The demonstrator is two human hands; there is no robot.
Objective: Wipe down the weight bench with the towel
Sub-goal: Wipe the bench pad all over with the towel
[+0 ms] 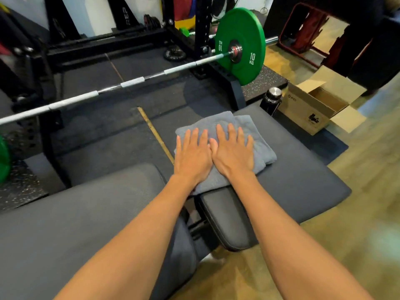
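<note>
A folded grey towel (255, 135) lies on the dark grey seat pad of the weight bench (303, 176). My left hand (192, 154) and my right hand (234, 151) press flat on the towel side by side, fingers spread and thumbs touching. Neither hand grips the cloth. The longer back pad of the bench (75, 217) stretches toward the lower left, with a gap and a black hinge bracket (225, 219) between the two pads. The near part of the towel is hidden under my wrists.
A barbell (129, 83) with a green 10 kg plate (240, 46) rests on the black rack (201, 29) beyond the bench. A black bottle (273, 100) and an open cardboard box (318, 105) stand at the right. Dark rubber mats cover the floor.
</note>
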